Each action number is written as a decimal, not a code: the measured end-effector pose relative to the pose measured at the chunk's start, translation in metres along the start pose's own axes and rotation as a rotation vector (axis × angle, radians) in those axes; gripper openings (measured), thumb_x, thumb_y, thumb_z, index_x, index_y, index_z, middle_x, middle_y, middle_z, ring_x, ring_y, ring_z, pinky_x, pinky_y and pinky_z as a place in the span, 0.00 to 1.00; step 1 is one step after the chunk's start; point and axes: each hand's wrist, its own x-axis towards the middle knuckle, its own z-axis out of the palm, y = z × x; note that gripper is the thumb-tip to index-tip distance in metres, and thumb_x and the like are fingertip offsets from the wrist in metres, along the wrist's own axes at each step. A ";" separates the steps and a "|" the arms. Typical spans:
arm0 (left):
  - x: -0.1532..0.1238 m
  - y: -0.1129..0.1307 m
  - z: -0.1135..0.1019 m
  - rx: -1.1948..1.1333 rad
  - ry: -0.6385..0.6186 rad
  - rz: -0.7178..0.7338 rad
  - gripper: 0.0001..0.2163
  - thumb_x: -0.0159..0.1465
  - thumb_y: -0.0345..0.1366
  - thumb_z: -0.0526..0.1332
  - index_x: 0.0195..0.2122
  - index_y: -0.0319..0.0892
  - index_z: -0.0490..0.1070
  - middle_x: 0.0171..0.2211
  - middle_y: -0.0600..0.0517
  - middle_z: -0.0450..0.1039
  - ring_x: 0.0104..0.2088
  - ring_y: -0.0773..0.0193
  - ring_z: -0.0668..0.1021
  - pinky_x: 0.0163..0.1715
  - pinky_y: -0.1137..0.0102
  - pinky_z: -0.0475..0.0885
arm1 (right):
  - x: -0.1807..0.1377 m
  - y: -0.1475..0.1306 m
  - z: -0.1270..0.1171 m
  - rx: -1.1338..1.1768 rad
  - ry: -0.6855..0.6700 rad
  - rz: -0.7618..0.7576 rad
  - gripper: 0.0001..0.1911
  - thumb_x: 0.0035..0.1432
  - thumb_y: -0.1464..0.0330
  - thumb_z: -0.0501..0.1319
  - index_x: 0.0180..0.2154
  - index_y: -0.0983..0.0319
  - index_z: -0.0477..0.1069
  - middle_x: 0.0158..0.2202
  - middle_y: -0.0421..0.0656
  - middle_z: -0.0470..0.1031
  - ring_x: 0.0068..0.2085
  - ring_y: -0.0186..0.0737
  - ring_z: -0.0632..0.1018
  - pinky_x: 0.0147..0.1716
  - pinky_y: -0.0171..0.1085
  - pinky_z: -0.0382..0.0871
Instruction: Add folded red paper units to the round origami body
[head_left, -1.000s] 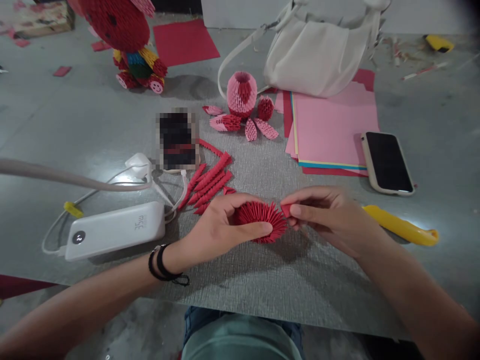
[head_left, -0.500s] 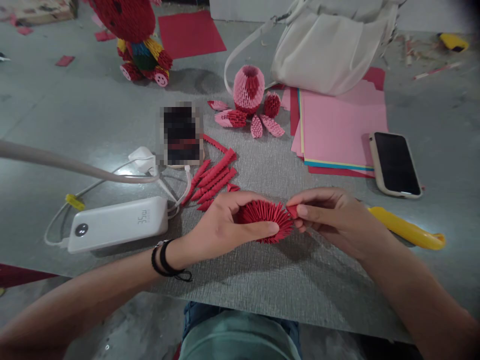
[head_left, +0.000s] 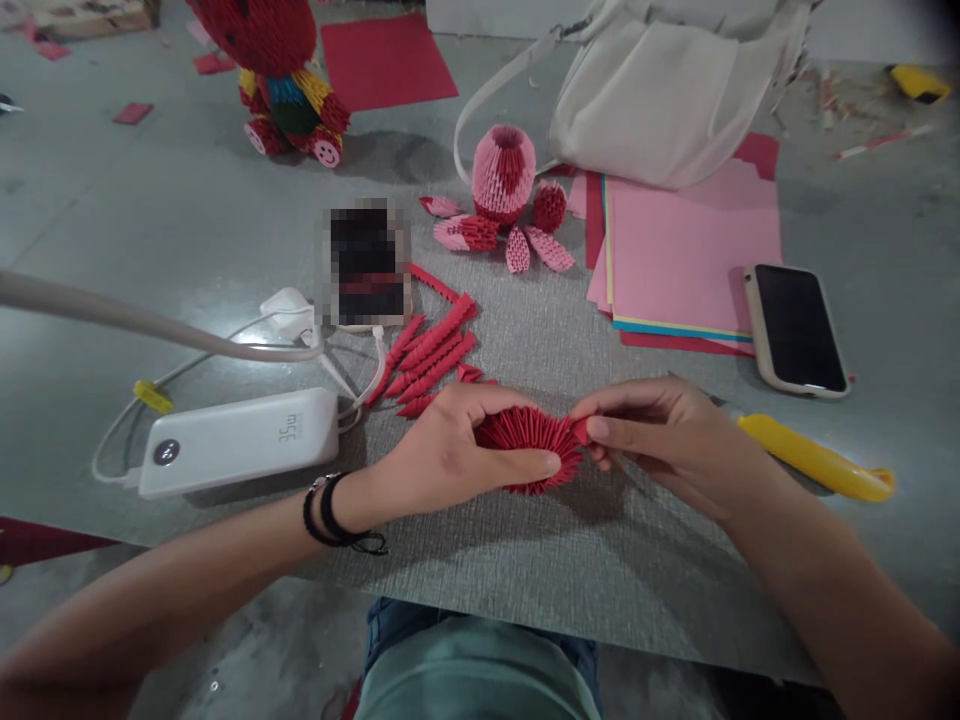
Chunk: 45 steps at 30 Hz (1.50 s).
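Note:
My left hand (head_left: pixel 469 450) is closed around a red ring of folded paper pieces (head_left: pixel 525 430), its thumb lying across the ring's near side. Between the thumb and fingers of my right hand (head_left: pixel 652 435) is a small red folded paper piece (head_left: pixel 580 431), held against the ring's right edge. The fingertips under that piece are partly hidden. Stacked red folded paper pieces (head_left: pixel 431 365) lie in rows just beyond my left hand. Farther back stands a pink and red folded-paper body (head_left: pixel 504 175), with several smaller pink and red paper parts (head_left: pixel 517 248) around its base.
A white power bank (head_left: pixel 240 445) with cables lies at left, beside a phone (head_left: pixel 367 265). Coloured paper sheets (head_left: pixel 690 250), a second phone (head_left: pixel 799 328) and a yellow-handled tool (head_left: pixel 817 458) are at right. A white bag (head_left: pixel 667 100) and a folded-paper figure (head_left: pixel 289 90) stand at the back.
My right hand has brought the small red piece slightly left, closer against the ring's edge. The left hand keeps its hold, and the whole view has shifted slightly.

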 end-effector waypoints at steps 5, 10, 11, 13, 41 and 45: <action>0.002 -0.001 0.002 0.014 0.006 0.003 0.11 0.60 0.42 0.72 0.33 0.38 0.81 0.23 0.55 0.70 0.23 0.70 0.68 0.22 0.75 0.61 | 0.000 0.003 -0.001 -0.085 0.030 -0.001 0.06 0.53 0.64 0.77 0.34 0.57 0.85 0.27 0.39 0.81 0.26 0.32 0.77 0.26 0.31 0.72; 0.003 -0.005 0.004 0.021 0.059 0.016 0.11 0.59 0.41 0.73 0.36 0.38 0.81 0.26 0.53 0.74 0.26 0.68 0.72 0.25 0.75 0.66 | -0.001 0.009 0.000 -0.195 0.054 -0.019 0.07 0.56 0.63 0.75 0.36 0.58 0.83 0.25 0.38 0.79 0.25 0.32 0.75 0.24 0.31 0.67; 0.003 -0.005 0.004 0.020 0.071 0.016 0.11 0.59 0.41 0.73 0.37 0.38 0.82 0.27 0.53 0.75 0.26 0.68 0.72 0.26 0.74 0.67 | -0.002 0.009 0.001 -0.204 0.057 -0.025 0.07 0.57 0.63 0.74 0.36 0.58 0.83 0.25 0.38 0.79 0.25 0.32 0.75 0.24 0.31 0.67; 0.004 -0.006 0.005 0.009 0.093 0.010 0.12 0.58 0.40 0.73 0.38 0.37 0.82 0.29 0.52 0.77 0.28 0.67 0.74 0.27 0.74 0.68 | -0.002 0.010 0.003 -0.216 0.066 -0.036 0.08 0.59 0.61 0.73 0.37 0.58 0.83 0.26 0.38 0.79 0.25 0.31 0.75 0.24 0.31 0.66; 0.001 -0.013 0.014 -0.457 -0.001 -0.021 0.16 0.52 0.34 0.78 0.41 0.40 0.79 0.34 0.53 0.80 0.34 0.68 0.78 0.39 0.72 0.73 | 0.043 0.008 -0.008 -0.553 0.205 -0.308 0.12 0.63 0.60 0.68 0.46 0.56 0.83 0.35 0.42 0.83 0.28 0.36 0.79 0.29 0.37 0.75; -0.003 -0.015 0.017 -0.357 -0.127 -0.028 0.16 0.53 0.36 0.78 0.40 0.40 0.79 0.36 0.52 0.79 0.37 0.66 0.78 0.41 0.71 0.72 | 0.070 0.000 0.006 -0.841 0.155 -0.465 0.09 0.63 0.67 0.67 0.44 0.58 0.84 0.42 0.45 0.85 0.36 0.42 0.82 0.38 0.42 0.76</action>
